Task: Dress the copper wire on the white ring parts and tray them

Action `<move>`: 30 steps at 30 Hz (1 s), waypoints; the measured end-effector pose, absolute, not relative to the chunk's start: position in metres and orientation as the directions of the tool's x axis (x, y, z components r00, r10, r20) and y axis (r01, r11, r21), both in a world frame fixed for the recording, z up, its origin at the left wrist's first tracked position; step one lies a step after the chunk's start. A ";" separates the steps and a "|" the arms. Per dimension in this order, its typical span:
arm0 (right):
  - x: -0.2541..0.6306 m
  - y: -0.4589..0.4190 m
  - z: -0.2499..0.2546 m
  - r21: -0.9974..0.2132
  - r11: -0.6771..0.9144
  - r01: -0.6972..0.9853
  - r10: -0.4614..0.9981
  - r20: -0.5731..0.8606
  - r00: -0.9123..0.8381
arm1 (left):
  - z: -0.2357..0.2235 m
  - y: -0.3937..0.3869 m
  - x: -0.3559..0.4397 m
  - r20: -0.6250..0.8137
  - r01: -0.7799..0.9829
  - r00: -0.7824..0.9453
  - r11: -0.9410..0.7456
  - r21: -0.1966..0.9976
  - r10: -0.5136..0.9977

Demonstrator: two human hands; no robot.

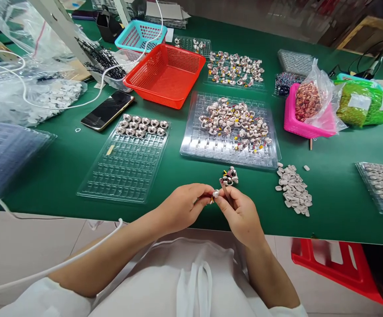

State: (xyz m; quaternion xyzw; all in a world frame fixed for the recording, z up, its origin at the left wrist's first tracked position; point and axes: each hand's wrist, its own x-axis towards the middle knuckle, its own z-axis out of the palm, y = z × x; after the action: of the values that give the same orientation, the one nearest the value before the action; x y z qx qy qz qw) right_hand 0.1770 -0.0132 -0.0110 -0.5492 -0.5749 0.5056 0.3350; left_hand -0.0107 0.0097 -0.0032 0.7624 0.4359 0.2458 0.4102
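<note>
Near the table's front edge, my left hand [191, 204] pinches a small pale, shiny earbud-like part [215, 193] with a bit of yellow on it. My right hand [242, 215] is closed, its fingertips on the same part, and it also holds a thin brown stick-like tool [226, 191] pointing up and away. Just beyond my fingers lies a small cluster of similar parts [231, 175] with yellow and dark bits. Further back, a clear tray stack [198, 147] carries a heap of such parts. On the left, a clear compartment tray [125, 176] has shiny rounded pieces in its far rows.
Loose pale caps [293, 189] lie right of my hands. A red basket [166, 94], a blue basket [125, 43] and a phone [108, 110] are at back left. A pink basket [306, 128] holds bagged copper-coloured parts. A white cable [55, 268] crosses my left side.
</note>
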 end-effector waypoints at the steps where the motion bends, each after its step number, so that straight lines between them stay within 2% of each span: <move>1: 0.178 -0.012 -0.009 -0.947 -0.114 0.302 0.966 -0.177 -0.190 | -0.003 0.010 -0.011 0.009 0.463 0.498 -0.275 0.843 0.867; 9: 0.186 -0.004 -0.005 -0.930 -0.054 0.364 0.938 -0.172 -0.301 | -0.008 0.006 -0.011 -0.051 0.439 0.468 -0.182 0.880 0.882; 13: 0.186 -0.009 -0.005 -0.930 0.067 0.360 0.963 -0.034 -0.268 | -0.010 0.005 -0.010 -0.054 0.365 0.423 -0.115 0.924 0.904; 17: 0.186 -0.016 -0.010 -0.912 0.240 0.334 0.952 0.153 -0.266 | -0.008 0.006 -0.010 -0.138 0.271 0.379 0.033 0.962 0.915; 20: 0.187 -0.018 -0.016 -0.836 0.411 0.363 0.902 0.314 -0.297 | -0.007 0.006 -0.011 -0.215 0.190 0.368 0.153 0.970 0.905; 25: 0.187 -0.017 -0.025 -0.596 0.650 0.472 0.758 0.557 -0.340 | -0.005 0.007 -0.010 -0.317 0.030 0.385 0.331 0.943 0.867; 30: 0.189 -0.015 -0.028 -0.489 0.711 0.505 0.692 0.617 -0.375 | -0.007 0.012 -0.010 -0.472 -0.242 0.456 0.616 0.750 0.754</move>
State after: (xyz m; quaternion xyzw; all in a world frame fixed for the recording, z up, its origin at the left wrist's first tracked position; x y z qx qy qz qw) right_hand 0.1890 -0.0154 -0.0276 -0.3640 -0.8219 0.1098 0.4241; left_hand -0.0099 0.0122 -0.0070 0.3068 0.4171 0.3130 0.7962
